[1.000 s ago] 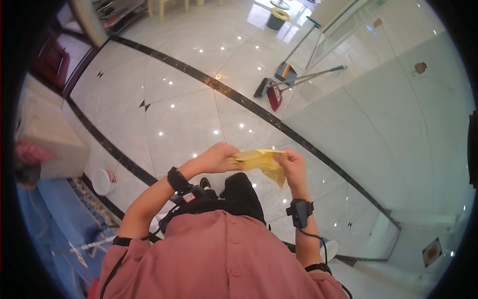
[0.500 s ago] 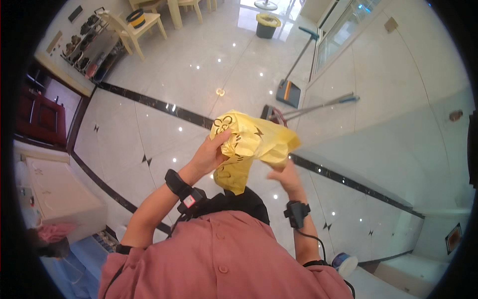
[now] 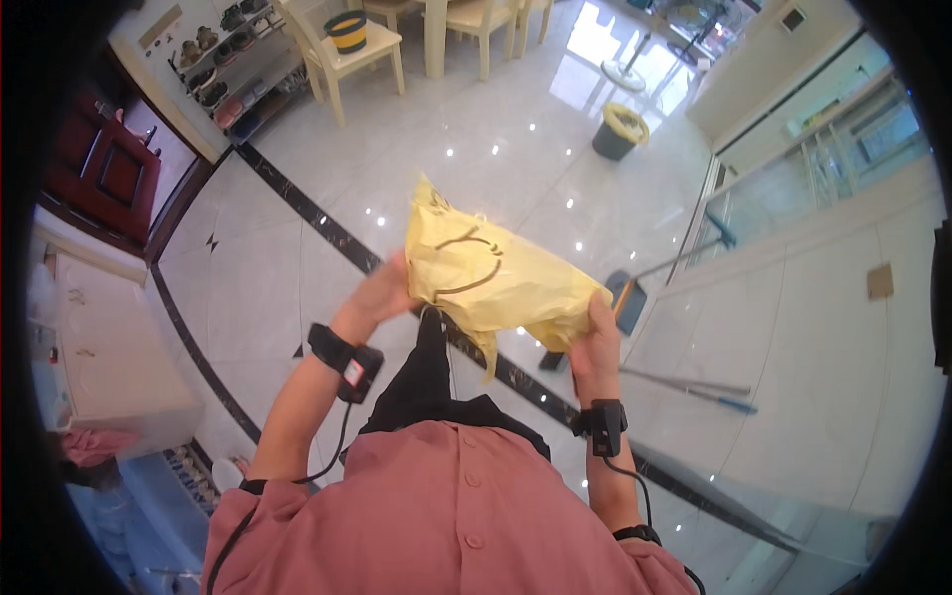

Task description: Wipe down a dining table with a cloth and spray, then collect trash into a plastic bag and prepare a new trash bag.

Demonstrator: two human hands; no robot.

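Note:
A crinkled yellow plastic bag [image 3: 501, 273] with dark printed lines is stretched sideways in front of me, its left end lifted higher than its right. My left hand [image 3: 382, 291] grips the left end, its fingers mostly hidden behind the plastic. At the right end my right hand [image 3: 595, 342] is closed on the bag, with the thumb on the near side. A loose corner hangs from the lower edge between the hands. What the bag contains, if anything, does not show.
Beyond the bag stands a dark bin [image 3: 617, 139] with a yellow liner. A long-handled dustpan [image 3: 630, 300] and a blue-tipped pole [image 3: 694, 385] are at the right. Farther off are a chair [image 3: 362, 55] bearing a bucket [image 3: 347, 32] and a shoe rack [image 3: 238, 69]. A white cabinet [image 3: 119, 337] is at left.
The bag was bunched up and is now spread wider between my hands. My right hand, then blurred below its right end, now grips it. The view has swung, and one leg shows forward.

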